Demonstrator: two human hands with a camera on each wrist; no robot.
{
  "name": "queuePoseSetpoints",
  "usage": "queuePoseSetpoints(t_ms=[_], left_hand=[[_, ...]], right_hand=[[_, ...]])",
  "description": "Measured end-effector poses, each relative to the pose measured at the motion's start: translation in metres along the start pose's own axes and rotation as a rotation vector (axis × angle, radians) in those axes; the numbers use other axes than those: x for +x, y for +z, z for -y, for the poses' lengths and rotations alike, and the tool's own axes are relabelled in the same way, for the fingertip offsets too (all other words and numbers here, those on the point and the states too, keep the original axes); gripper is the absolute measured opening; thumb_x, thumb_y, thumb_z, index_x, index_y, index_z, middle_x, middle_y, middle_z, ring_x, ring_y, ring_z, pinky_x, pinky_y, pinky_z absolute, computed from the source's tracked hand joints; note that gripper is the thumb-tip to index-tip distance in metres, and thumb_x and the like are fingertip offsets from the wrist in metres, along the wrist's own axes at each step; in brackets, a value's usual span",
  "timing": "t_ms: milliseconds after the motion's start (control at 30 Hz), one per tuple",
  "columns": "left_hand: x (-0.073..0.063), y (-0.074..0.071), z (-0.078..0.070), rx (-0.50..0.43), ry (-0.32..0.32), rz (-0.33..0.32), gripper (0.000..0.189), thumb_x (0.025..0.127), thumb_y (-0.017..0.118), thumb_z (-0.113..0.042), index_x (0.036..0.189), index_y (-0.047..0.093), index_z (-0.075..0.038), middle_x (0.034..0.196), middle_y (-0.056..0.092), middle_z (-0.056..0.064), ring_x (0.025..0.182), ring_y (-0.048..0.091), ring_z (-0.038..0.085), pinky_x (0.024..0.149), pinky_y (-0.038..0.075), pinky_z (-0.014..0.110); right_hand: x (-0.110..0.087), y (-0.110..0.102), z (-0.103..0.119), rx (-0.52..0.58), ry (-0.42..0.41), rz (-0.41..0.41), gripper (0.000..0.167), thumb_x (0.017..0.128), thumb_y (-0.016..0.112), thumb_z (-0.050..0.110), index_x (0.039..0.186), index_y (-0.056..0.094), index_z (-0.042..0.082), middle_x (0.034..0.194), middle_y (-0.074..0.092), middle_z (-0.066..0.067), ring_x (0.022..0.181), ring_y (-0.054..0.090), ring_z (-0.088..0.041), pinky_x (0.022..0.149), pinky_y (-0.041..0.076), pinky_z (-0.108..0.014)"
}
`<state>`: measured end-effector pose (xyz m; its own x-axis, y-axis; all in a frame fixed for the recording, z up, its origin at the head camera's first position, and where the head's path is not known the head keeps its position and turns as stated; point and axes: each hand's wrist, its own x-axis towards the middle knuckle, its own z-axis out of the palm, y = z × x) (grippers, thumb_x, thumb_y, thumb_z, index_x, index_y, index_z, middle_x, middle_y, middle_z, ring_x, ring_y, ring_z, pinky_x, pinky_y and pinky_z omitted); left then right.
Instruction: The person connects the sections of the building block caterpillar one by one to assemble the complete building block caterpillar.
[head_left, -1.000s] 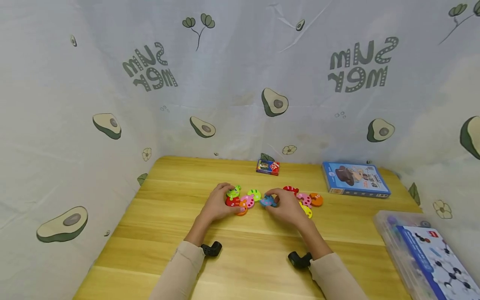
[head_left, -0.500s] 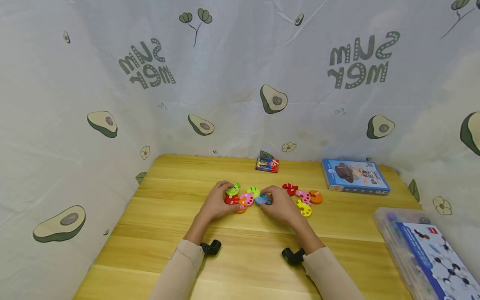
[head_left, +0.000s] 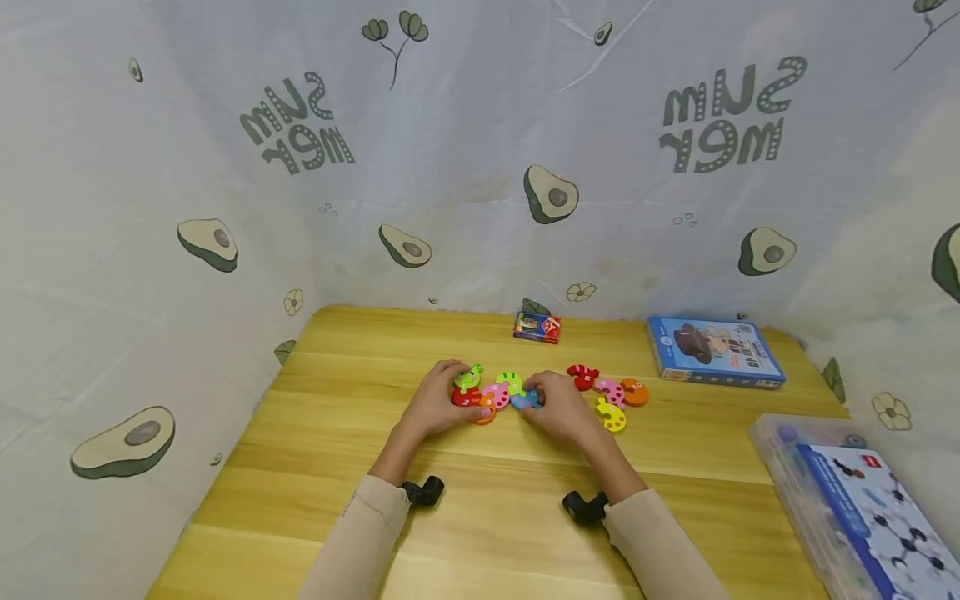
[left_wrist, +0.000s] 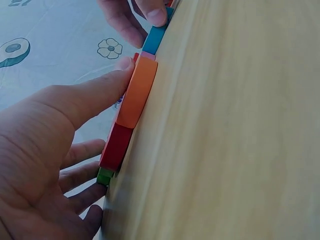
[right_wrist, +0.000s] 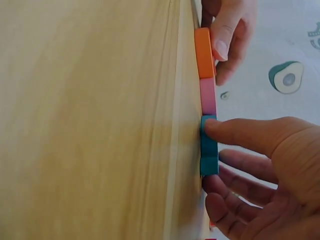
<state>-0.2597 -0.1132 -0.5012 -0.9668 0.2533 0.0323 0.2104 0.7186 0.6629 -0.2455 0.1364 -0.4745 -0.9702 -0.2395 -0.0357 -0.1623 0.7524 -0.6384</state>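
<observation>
A caterpillar number puzzle lies on the wooden table in the head view: a green smiling head (head_left: pixel 468 377), then red (head_left: pixel 463 397), orange (head_left: pixel 487 412), pink (head_left: pixel 496 395) and striped green (head_left: pixel 511 382) pieces. My left hand (head_left: pixel 433 405) holds its left end, the thumb on the orange piece (left_wrist: pixel 138 92) and the fingers behind the head and red piece. My right hand (head_left: pixel 562 410) pinches a blue puzzle piece (head_left: pixel 527 398) between thumb and fingers. That piece sits against the striped green one; whether they interlock is hard to tell.
Loose red (head_left: pixel 581 377), pink (head_left: pixel 611 390), orange (head_left: pixel 636 392) and yellow (head_left: pixel 611 414) pieces lie right of my right hand. Farther back are a small card box (head_left: pixel 537 327) and a blue box (head_left: pixel 715 352). A plastic case with a booklet (head_left: pixel 877 508) stands at the right edge.
My right hand has moved left with the blue piece, from a gap beside the striped green piece to touching the chain. The left hand has stayed in place.
</observation>
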Motion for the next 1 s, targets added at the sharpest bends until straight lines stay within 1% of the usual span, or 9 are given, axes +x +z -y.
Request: queuePoseSetpoints(t_ms=[167,333,367,567,600,667,767,833,1000], left_hand=[[-0.001,-0.001,-0.002,0.022,-0.007,0.010,0.083,0.078,0.086,-0.052,0.146,0.056,-0.015,0.156,0.046,0.009,0.144,0.046,0.033,0.117,0.042,0.052],[-0.001,0.000,-0.002,0.007,-0.008,0.007,0.084,0.077,0.088,-0.049,0.147,0.055,-0.016,0.157,0.045,0.008,0.144,0.045,0.034,0.117,0.043,0.052],[-0.001,0.000,-0.002,0.004,-0.007,0.007,0.084,0.077,0.088,-0.048,0.147,0.055,-0.016,0.157,0.045,0.008,0.144,0.045,0.034,0.117,0.043,0.052],[-0.001,-0.002,-0.004,0.006,-0.001,0.031,0.082,0.079,0.088,-0.046,0.147,0.054,-0.015,0.158,0.044,0.009,0.145,0.044,0.035,0.117,0.042,0.052],[-0.002,-0.003,-0.004,0.007,-0.001,0.037,0.082,0.079,0.088,-0.046,0.148,0.054,-0.015,0.159,0.043,0.009,0.146,0.044,0.035,0.117,0.042,0.052],[-0.003,-0.004,-0.004,0.000,0.003,0.047,0.083,0.079,0.087,-0.045,0.149,0.053,-0.014,0.160,0.042,0.010,0.147,0.042,0.036,0.118,0.041,0.054],[-0.003,-0.005,-0.003,-0.003,0.004,0.052,0.083,0.080,0.087,-0.045,0.149,0.053,-0.015,0.161,0.040,0.010,0.148,0.040,0.037,0.118,0.040,0.055],[-0.003,-0.005,-0.003,-0.008,0.005,0.051,0.082,0.080,0.087,-0.044,0.149,0.053,-0.016,0.162,0.040,0.010,0.149,0.040,0.037,0.118,0.040,0.055],[-0.002,-0.004,-0.003,-0.008,-0.001,0.048,0.082,0.080,0.087,-0.045,0.149,0.054,-0.016,0.162,0.040,0.009,0.149,0.040,0.036,0.119,0.040,0.054]], right_hand=[[-0.005,-0.006,-0.004,0.023,-0.001,-0.010,0.042,0.086,0.084,0.019,0.123,0.072,0.004,0.110,0.068,-0.010,0.090,0.057,-0.021,0.079,0.051,-0.034],[-0.016,-0.022,-0.013,0.002,0.004,-0.046,0.043,0.088,0.082,0.021,0.126,0.071,0.004,0.110,0.069,-0.010,0.091,0.057,-0.022,0.078,0.050,-0.035],[-0.019,-0.026,-0.017,-0.009,-0.005,-0.052,0.042,0.088,0.081,0.021,0.126,0.070,0.004,0.109,0.069,-0.010,0.091,0.056,-0.022,0.079,0.049,-0.036],[-0.036,-0.049,-0.039,-0.043,-0.039,-0.075,0.041,0.089,0.080,0.019,0.124,0.070,0.000,0.116,0.071,-0.016,0.096,0.062,-0.027,0.088,0.056,-0.047],[-0.039,-0.053,-0.041,-0.047,-0.039,-0.075,0.041,0.089,0.080,0.019,0.124,0.070,-0.001,0.119,0.071,-0.018,0.097,0.063,-0.028,0.089,0.057,-0.049],[-0.044,-0.059,-0.047,-0.065,-0.031,-0.077,0.040,0.089,0.080,0.019,0.123,0.070,-0.002,0.118,0.071,-0.019,0.098,0.064,-0.030,0.090,0.057,-0.050],[-0.051,-0.067,-0.053,-0.103,-0.006,-0.067,0.045,0.089,0.080,0.020,0.125,0.069,-0.004,0.121,0.069,-0.022,0.101,0.064,-0.034,0.093,0.056,-0.054],[-0.055,-0.072,-0.056,-0.121,0.015,-0.057,0.046,0.088,0.081,0.021,0.125,0.068,-0.004,0.119,0.069,-0.022,0.101,0.063,-0.034,0.093,0.056,-0.055],[-0.063,-0.077,-0.064,-0.132,0.049,-0.010,0.048,0.084,0.084,0.019,0.123,0.069,-0.004,0.109,0.068,-0.015,0.095,0.059,-0.028,0.090,0.056,-0.050]])
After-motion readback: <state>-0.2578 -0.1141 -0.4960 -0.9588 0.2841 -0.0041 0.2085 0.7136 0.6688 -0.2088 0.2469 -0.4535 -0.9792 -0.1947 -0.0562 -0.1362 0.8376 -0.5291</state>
